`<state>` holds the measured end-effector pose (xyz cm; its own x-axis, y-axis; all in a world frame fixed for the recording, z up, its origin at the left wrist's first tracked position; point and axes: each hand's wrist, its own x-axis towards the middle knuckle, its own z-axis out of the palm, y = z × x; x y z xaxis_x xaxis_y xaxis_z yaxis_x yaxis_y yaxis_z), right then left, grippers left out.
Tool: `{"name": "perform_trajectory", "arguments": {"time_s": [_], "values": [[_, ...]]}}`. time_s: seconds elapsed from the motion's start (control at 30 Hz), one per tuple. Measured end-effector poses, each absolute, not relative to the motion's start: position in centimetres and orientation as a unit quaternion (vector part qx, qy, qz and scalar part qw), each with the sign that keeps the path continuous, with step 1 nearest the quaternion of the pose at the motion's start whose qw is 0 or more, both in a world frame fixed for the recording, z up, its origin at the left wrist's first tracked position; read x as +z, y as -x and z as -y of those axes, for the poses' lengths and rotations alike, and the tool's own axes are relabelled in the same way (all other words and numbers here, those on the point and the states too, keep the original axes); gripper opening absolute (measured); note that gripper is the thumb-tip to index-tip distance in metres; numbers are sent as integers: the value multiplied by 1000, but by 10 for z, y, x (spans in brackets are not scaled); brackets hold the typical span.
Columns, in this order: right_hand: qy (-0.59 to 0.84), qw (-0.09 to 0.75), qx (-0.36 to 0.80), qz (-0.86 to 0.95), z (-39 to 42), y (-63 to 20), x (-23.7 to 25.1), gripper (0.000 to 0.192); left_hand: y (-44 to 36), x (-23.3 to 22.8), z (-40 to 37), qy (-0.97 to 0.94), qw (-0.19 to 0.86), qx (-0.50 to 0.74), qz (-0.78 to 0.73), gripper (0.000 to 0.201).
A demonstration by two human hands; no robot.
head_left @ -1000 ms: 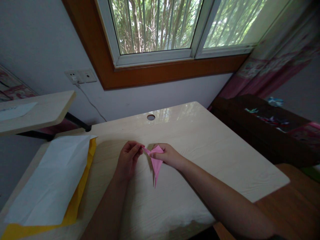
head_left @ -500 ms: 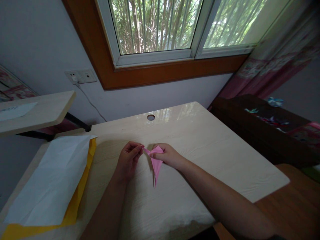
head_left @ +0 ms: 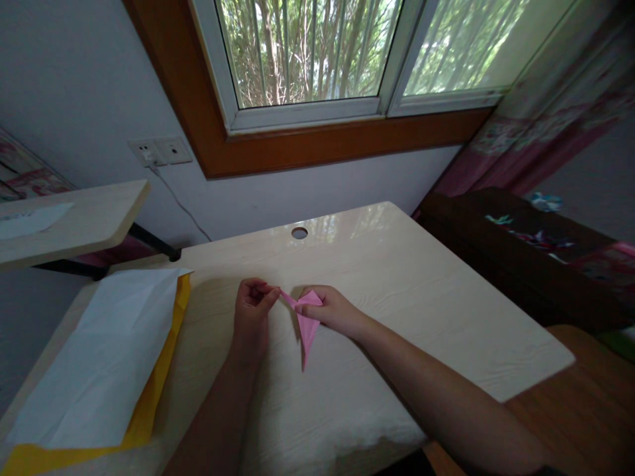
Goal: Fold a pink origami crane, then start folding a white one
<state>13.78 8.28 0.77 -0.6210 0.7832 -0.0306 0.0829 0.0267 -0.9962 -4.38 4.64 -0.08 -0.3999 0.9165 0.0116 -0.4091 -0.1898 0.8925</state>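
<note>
Two bare hands work a folded pink paper [head_left: 307,324] above the middle of a pale wood-grain surface [head_left: 421,311]. The left hand [head_left: 251,317] is curled, its thumb and forefinger pinched on the thin upper-left tip of the pink paper. The right hand [head_left: 335,309] grips the wider upper part of the paper between thumb and fingers, with the fingers partly covering that part. The paper forms a narrow, long triangle whose sharp point hangs downward toward the person, close over the surface; whether the point touches the surface cannot be told. Both forearms reach in from the lower edge of the view. At the left of the surface lies a white sheet [head_left: 104,357] on top of a yellow sheet [head_left: 149,410], whose edge shows along the right and near sides. A round cable hole [head_left: 299,233] sits near the far edge of the surface. Behind it are a wall with a socket [head_left: 159,151] and a cord, a wood-framed window [head_left: 317,59], and a pink curtain [head_left: 546,125] at the right. A second, smaller tabletop [head_left: 74,221] stands at the left.
</note>
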Motion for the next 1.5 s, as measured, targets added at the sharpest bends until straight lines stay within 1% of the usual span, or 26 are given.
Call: {"name": "perform_trajectory", "arguments": {"time_s": [0.1,0.2,0.5,0.67,0.73,0.83,0.97,1.2,1.37,1.5], "values": [[327,295,598,669,-82,-138,9,28,44,-5,-47,-293,444,717,-450,37],[325,306,591,672,-81,-138,8,27,45,-7,-47,-297,448,712,-451,36],[332,291,597,670,-82,-139,8,29,47,-6,-46,-293,460,699,-463,36],[340,290,611,654,-82,-139,7,27,45,-6,-48,-293,451,705,-462,36],[341,292,619,644,-83,-139,5,27,45,-4,-49,-289,462,702,-458,37],[335,299,629,635,-84,-139,1,29,44,0,-48,-288,512,672,-450,38],[335,306,631,630,-85,-139,-1,28,43,3,-46,-312,563,628,-439,31],[328,313,635,625,-84,-139,1,26,42,3,-44,-329,557,620,-443,33],[332,308,621,640,-82,-139,4,28,43,2,-44,-312,562,634,-429,44],[338,307,623,636,-82,-139,3,29,44,1,-45,-313,565,625,-438,34]]}}
